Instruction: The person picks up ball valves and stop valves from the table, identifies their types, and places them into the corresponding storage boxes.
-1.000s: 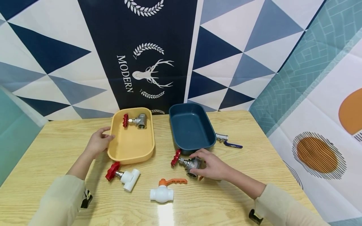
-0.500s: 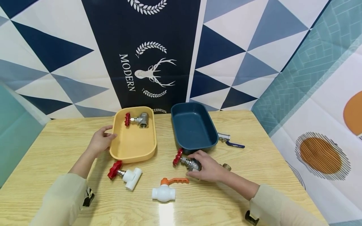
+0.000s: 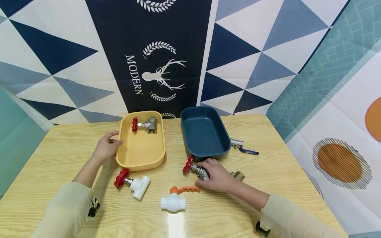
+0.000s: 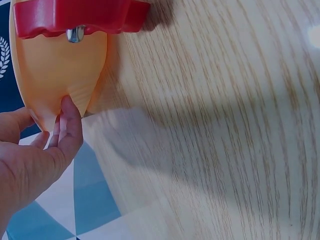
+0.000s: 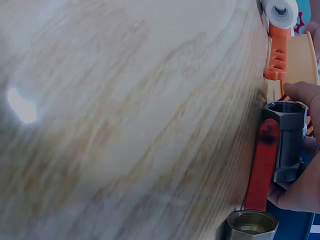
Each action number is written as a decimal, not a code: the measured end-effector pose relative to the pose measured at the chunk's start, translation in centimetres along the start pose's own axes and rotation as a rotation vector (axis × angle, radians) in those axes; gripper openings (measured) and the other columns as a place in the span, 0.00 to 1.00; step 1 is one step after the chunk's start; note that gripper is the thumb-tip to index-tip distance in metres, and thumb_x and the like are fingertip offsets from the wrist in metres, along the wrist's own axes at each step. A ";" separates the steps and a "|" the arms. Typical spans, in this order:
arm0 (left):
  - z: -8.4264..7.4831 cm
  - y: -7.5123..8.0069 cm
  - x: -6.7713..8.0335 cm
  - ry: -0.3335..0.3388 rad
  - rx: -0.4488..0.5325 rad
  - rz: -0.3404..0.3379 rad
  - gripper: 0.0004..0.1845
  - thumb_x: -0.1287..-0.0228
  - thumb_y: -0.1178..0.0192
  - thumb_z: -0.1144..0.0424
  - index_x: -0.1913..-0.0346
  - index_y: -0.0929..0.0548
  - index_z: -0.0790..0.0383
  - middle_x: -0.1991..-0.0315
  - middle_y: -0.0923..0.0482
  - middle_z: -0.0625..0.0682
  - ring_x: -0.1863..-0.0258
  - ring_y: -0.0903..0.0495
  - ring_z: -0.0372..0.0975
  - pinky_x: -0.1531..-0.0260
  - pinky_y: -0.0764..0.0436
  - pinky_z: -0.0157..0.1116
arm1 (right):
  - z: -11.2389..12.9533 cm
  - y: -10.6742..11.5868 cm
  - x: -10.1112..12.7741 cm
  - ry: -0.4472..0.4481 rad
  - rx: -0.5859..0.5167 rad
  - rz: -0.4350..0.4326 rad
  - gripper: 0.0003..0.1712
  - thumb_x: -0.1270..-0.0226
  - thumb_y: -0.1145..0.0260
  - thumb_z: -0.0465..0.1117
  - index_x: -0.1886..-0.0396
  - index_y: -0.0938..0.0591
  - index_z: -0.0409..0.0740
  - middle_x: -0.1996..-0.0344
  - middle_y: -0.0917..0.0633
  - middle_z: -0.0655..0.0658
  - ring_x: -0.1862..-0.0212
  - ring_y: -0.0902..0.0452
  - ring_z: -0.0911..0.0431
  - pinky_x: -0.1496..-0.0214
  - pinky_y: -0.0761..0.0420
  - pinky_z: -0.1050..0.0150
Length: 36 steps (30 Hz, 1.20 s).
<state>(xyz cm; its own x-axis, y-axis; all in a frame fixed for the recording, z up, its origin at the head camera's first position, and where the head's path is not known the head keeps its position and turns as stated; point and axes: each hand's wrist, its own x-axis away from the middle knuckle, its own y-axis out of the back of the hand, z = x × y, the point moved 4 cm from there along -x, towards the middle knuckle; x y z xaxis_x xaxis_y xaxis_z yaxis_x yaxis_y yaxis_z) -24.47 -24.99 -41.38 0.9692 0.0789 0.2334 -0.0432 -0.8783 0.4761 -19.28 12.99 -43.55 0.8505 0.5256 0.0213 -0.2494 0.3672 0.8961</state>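
Note:
My right hand point(image 3: 215, 176) grips a metal valve point(image 3: 200, 172) with a red handwheel point(image 3: 188, 164) on the wooden table point(image 3: 59, 155), just in front of the blue tray point(image 3: 205, 132). In the right wrist view my fingers point(image 5: 300, 192) wrap the valve's hexagonal steel body point(image 5: 289, 140). My left hand point(image 3: 106, 148) rests with its fingers point(image 4: 67, 127) against the left wall of the yellow tray point(image 3: 140, 148) point(image 4: 57, 75). Another metal valve with a red wheel point(image 3: 145, 125) lies in that tray.
A white valve with a red handwheel point(image 3: 133, 183) point(image 4: 75, 17) and a white ball valve with an orange lever point(image 3: 175, 199) point(image 5: 278, 30) lie near the front. A brass fitting point(image 3: 238, 175) point(image 5: 250, 225) with a red lever point(image 5: 260, 165) sits by my right hand. A blue-handled valve point(image 3: 244, 147) lies right of the blue tray.
My right hand has closed round the metal valve and drawn it slightly left, uncovering the brass fitting to its right. My left hand has stayed on the yellow tray.

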 end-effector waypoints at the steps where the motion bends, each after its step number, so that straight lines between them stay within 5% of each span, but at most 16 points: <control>1: -0.1 0.0 0.0 0.000 0.002 0.000 0.31 0.29 0.53 0.62 0.29 0.48 0.69 0.46 0.33 0.70 0.63 0.21 0.44 0.71 0.17 0.35 | 0.0 -0.1 -0.1 0.007 0.019 -0.010 0.34 0.48 0.31 0.57 0.43 0.24 0.47 0.51 0.23 0.46 0.47 0.29 0.51 0.46 0.25 0.52; 9: -0.2 0.0 0.1 0.011 -0.006 0.000 0.31 0.29 0.52 0.60 0.29 0.48 0.68 0.46 0.34 0.68 0.62 0.22 0.42 0.72 0.18 0.31 | 0.3 -0.4 -0.3 0.033 0.097 -0.062 0.34 0.51 0.29 0.56 0.45 0.22 0.45 0.55 0.22 0.46 0.54 0.29 0.53 0.48 0.26 0.54; 21: -0.2 -0.2 0.0 0.028 -0.008 0.002 0.31 0.29 0.52 0.60 0.29 0.48 0.67 0.45 0.34 0.68 0.57 0.22 0.47 0.68 0.16 0.35 | 0.4 -0.3 -0.5 0.004 0.016 -0.041 0.29 0.50 0.28 0.50 0.49 0.21 0.42 0.55 0.21 0.45 0.52 0.29 0.52 0.48 0.26 0.52; 36: -0.1 -0.1 0.0 0.026 -0.014 -0.005 0.31 0.29 0.52 0.60 0.29 0.48 0.68 0.45 0.34 0.69 0.58 0.22 0.48 0.69 0.17 0.35 | 0.2 -0.4 0.0 0.084 -0.031 -0.056 0.26 0.51 0.27 0.50 0.53 0.21 0.42 0.58 0.22 0.49 0.53 0.30 0.55 0.48 0.26 0.55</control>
<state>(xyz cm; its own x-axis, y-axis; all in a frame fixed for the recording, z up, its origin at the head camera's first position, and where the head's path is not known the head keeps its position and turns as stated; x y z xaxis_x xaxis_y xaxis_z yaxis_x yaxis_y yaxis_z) -24.53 -24.84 -41.39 0.9627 0.0955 0.2532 -0.0422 -0.8712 0.4891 -19.11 12.72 -43.82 0.8218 0.5658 -0.0668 -0.2182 0.4209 0.8805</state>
